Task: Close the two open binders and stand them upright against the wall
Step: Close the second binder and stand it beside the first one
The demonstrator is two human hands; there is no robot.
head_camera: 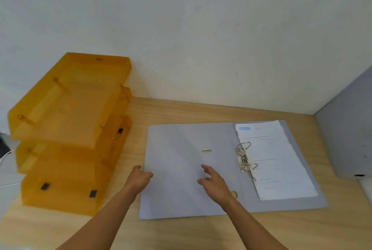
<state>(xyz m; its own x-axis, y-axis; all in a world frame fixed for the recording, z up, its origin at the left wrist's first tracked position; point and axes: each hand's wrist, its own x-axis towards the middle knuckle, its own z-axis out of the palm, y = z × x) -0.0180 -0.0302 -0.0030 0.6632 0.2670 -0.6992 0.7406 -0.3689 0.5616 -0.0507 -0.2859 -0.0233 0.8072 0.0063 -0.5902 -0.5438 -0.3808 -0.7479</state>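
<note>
A grey binder [177, 179] lies open and flat on the wooden desk. Its metal ring mechanism [244, 157] stands near the spine, and a stack of white printed pages [277, 161] rests on its right half. My left hand [141, 177] is at the left edge of the open cover, fingers curled at that edge. My right hand [215, 181] hovers over the middle of the left cover with fingers spread and nothing in it. A second grey binder-like object [346, 139] stands at the right against the wall; only part of it shows.
A stack of three orange translucent letter trays [68, 128] stands on the left of the desk [181, 112], close to the binder's left edge. The white wall [201, 38] runs behind the desk. A white cable [6, 155] lies at the far left.
</note>
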